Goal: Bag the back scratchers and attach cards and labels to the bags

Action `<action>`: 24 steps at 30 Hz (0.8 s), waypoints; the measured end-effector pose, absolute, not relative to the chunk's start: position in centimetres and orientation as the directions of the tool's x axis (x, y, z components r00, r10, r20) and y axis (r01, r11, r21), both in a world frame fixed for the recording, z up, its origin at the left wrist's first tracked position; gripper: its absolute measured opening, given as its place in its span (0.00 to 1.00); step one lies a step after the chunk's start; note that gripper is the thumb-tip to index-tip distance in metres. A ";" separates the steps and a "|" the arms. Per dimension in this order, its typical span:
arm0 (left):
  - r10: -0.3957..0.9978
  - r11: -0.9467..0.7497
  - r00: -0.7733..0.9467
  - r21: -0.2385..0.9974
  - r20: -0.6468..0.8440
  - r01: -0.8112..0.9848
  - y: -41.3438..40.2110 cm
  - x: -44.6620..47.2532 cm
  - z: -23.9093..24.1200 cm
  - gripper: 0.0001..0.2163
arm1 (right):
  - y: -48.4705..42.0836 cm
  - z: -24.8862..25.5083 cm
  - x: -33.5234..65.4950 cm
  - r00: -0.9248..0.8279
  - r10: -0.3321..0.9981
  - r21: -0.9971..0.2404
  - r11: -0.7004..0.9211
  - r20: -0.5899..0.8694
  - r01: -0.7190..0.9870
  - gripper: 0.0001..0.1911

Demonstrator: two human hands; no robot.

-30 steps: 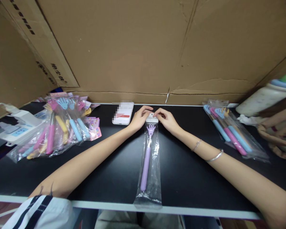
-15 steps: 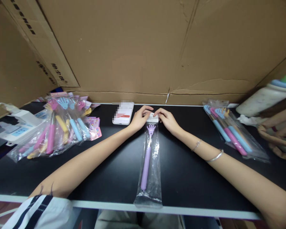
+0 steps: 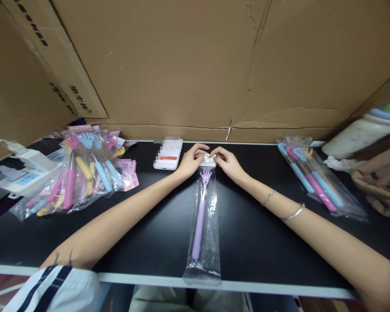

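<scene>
A purple back scratcher [image 3: 199, 216] with a hand-shaped head lies inside a long clear plastic bag [image 3: 211, 242] on the black table [image 3: 253, 242], running from the front edge toward the back. My left hand [image 3: 190, 161] and my right hand [image 3: 228, 164] meet at the bag's far end. Both pinch the bag's white top flap [image 3: 208, 160] between their fingertips, just beyond the scratcher's head.
A pile of bagged pink, blue and yellow scratchers [image 3: 81, 173] lies at the left, beside a white power strip [image 3: 22, 173]. A white phone [image 3: 167, 154] rests left of my hands. More bagged scratchers [image 3: 312, 180] lie at the right near a bottle [image 3: 360, 130]. Cardboard [image 3: 195, 65] walls the back.
My fingers have shifted slightly on the flap, which now looks more folded and crumpled. The bag and my arms stay in place.
</scene>
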State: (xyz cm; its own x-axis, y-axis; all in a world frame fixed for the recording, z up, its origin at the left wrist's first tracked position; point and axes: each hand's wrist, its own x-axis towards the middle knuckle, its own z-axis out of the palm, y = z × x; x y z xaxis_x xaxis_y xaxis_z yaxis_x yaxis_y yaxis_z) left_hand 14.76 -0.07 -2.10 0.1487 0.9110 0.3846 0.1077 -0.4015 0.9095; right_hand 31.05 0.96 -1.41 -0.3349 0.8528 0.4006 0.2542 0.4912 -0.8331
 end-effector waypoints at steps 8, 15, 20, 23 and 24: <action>0.906 -0.412 0.160 0.903 0.392 0.118 -0.2 14.7 -2.0 0.13 | 1.1 -1.7 31.1 -0.346 0.833 -0.815 0.524 0.431 0.247 0.09; 0.898 -0.429 0.176 0.894 0.404 0.132 -0.1 14.8 -2.1 0.16 | 1.4 -2.1 31.2 -0.355 0.829 -0.808 0.531 0.433 0.256 0.12; 0.900 -0.425 0.176 0.894 0.400 0.142 -0.2 14.9 -2.1 0.17 | 1.4 -2.1 31.1 -0.342 0.831 -0.827 0.523 0.439 0.206 0.11; 0.902 -0.422 0.174 0.892 0.395 0.161 -0.2 14.9 -2.1 0.18 | 1.4 -2.0 31.0 -0.329 0.842 -0.852 0.497 0.427 0.168 0.08; 0.902 -0.424 0.173 0.890 0.396 0.171 -0.2 14.9 -2.1 0.17 | 1.4 -2.0 31.0 -0.329 0.844 -0.855 0.492 0.423 0.164 0.07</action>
State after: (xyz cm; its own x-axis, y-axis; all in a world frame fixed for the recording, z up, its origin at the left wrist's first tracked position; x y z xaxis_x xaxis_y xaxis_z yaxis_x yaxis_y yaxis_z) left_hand 14.92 -0.25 -2.12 0.1733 0.9016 0.3964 0.1705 -0.4239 0.8895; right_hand 31.02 1.39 -2.00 -0.3285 0.8443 0.4233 0.1642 0.4924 -0.8547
